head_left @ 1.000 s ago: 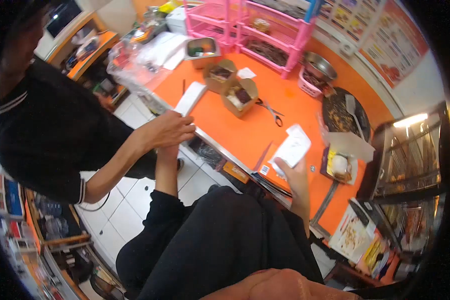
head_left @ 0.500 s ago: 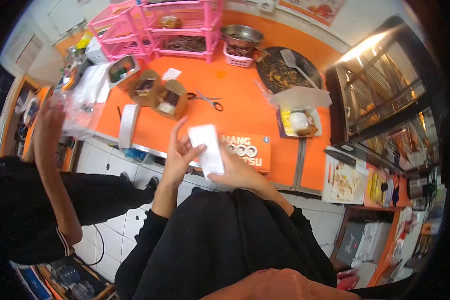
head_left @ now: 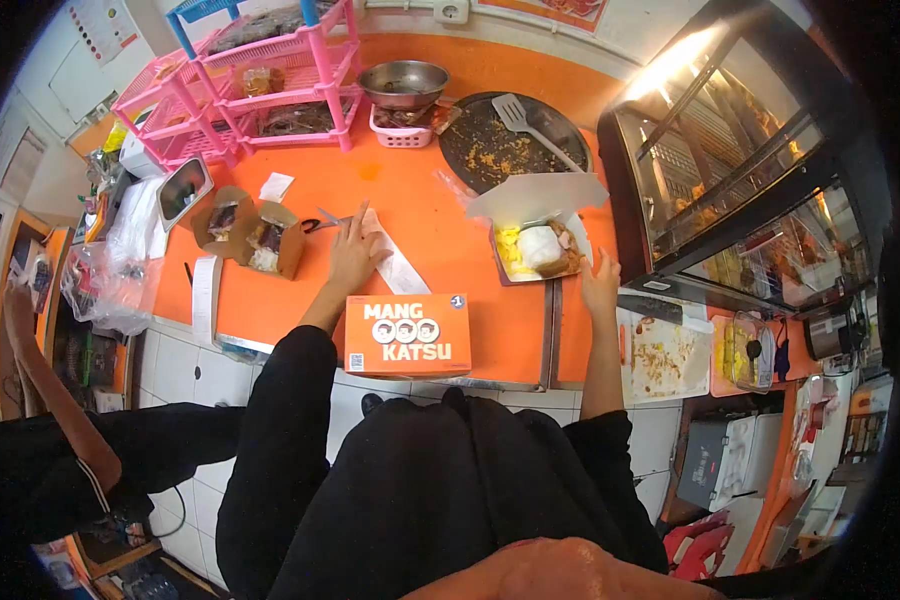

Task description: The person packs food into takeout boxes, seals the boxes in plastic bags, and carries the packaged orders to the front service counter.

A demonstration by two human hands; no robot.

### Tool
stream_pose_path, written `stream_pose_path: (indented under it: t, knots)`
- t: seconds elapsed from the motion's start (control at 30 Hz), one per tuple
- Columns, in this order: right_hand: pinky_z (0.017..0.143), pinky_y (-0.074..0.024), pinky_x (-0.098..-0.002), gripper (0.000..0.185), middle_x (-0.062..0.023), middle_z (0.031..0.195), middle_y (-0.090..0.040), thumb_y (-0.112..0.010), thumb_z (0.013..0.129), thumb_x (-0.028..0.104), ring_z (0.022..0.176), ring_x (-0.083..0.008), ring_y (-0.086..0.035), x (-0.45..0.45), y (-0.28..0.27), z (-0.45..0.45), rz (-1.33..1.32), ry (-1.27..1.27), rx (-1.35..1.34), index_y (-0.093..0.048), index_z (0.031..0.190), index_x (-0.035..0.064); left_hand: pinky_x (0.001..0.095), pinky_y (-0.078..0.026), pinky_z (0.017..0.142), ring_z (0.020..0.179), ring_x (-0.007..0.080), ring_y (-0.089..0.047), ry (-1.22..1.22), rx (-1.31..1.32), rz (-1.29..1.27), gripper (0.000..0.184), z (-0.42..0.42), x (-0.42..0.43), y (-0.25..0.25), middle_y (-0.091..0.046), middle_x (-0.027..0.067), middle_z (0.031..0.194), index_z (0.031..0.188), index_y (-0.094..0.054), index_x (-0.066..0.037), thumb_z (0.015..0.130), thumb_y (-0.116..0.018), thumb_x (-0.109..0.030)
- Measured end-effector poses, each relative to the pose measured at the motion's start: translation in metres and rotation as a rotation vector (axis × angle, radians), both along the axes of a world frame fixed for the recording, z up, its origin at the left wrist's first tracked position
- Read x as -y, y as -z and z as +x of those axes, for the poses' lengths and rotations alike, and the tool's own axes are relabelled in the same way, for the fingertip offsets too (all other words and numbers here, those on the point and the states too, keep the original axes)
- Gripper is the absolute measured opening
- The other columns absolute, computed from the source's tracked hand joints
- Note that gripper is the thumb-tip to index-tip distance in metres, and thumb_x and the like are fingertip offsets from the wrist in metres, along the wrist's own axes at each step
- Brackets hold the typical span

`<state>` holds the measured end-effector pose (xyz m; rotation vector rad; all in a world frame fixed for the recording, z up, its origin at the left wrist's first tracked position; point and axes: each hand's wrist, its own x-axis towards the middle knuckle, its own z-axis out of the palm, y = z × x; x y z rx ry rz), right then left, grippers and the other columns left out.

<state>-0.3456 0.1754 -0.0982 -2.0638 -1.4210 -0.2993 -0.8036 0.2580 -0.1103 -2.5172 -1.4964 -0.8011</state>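
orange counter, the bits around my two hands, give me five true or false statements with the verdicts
1. The left hand is at the long paper slip. True.
2. The food box near the right hand has its lid closed. False: the lid is up, showing rice inside.
3. The metal bowl sits above the pink basket. True.
4. The spatula lies in the metal bowl. False: it lies on the dark round pan.
5. The orange box has KATSU printed on it. True.
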Motion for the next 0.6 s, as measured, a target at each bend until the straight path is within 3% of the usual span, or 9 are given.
stream_pose_path:
  t: [0.1,0.27,0.3,0.4,0.5,0.6]
  knots:
    - [0.082,-0.0468,-0.038,0.039,-0.019,0.104,-0.06,-0.054,0.091,0.024,0.094,-0.0309,-0.06,-0.004,0.007,0.011,-0.213,-0.157,-0.498,-0.055,0.123,0.0017,0.048,-0.038,0.093,0.12,0.0351,-0.04,-0.161,-0.087,-0.087,0.037,0.014,0.013,-0.019,-0.023,0.0067,0.153,0.103,-0.069,-0.016,0.073,-0.074,-0.038]
    - [0.082,-0.0468,-0.0376,0.037,-0.0203,0.108,-0.06,-0.054,0.089,0.019,0.095,-0.0307,-0.061,0.04,-0.021,-0.012,-0.34,-0.188,-0.658,-0.057,0.121,-0.0001,0.0498,-0.034,0.097,0.126,0.0375,-0.037,-0.231,0.023,-0.138,0.036,0.014,0.02,-0.051,-0.03,0.0083,0.15,0.105,-0.069,-0.018,0.077,-0.073,-0.04]
    - [0.082,-0.0469,-0.0378,0.037,-0.0206,0.109,-0.06,-0.054,0.089,0.018,0.094,-0.0309,-0.061,0.052,-0.02,-0.015,-0.333,-0.201,-0.667,-0.057,0.12,-0.0005,0.0492,-0.034,0.098,0.127,0.0376,-0.037,-0.24,0.077,-0.122,0.036,0.016,0.023,-0.062,-0.032,0.0089,0.149,0.106,-0.068,-0.019,0.077,-0.073,-0.04]
    - [0.07,-0.0487,-0.0369,0.029,-0.0184,0.088,-0.063,-0.053,0.088,0.013,0.076,-0.0279,-0.064,0.094,-0.005,-0.021,-0.059,-0.273,-0.431,-0.06,0.111,-0.0026,0.048,-0.032,0.103,0.129,0.0365,-0.038,-0.082,0.22,-0.216,0.04,0.025,0.025,-0.101,-0.04,0.0122,0.143,0.112,-0.065,-0.018,0.079,-0.072,-0.039]
    - [0.078,-0.048,-0.038,0.034,-0.0161,0.09,-0.064,-0.062,0.086,0.017,0.085,-0.0282,-0.063,0.114,-0.034,-0.027,-0.165,-0.035,-0.687,-0.058,0.114,-0.0014,0.0447,-0.031,0.106,0.128,0.0351,-0.041,0.102,0.345,-0.327,0.049,0.06,0.048,-0.151,-0.044,0.0156,0.139,0.119,-0.059,-0.012,0.079,-0.072,-0.036]
    - [0.088,-0.0464,-0.038,0.045,-0.0188,0.106,-0.06,-0.072,0.08,0.023,0.096,-0.0304,-0.059,0.093,-0.079,-0.024,0.258,-0.093,-0.151,-0.058,0.114,-0.0033,0.0429,-0.033,0.106,0.128,0.0356,-0.04,0.293,0.44,-0.422,0.057,0.111,0.08,-0.181,-0.041,0.0183,0.14,0.125,-0.054,-0.007,0.078,-0.074,-0.032]
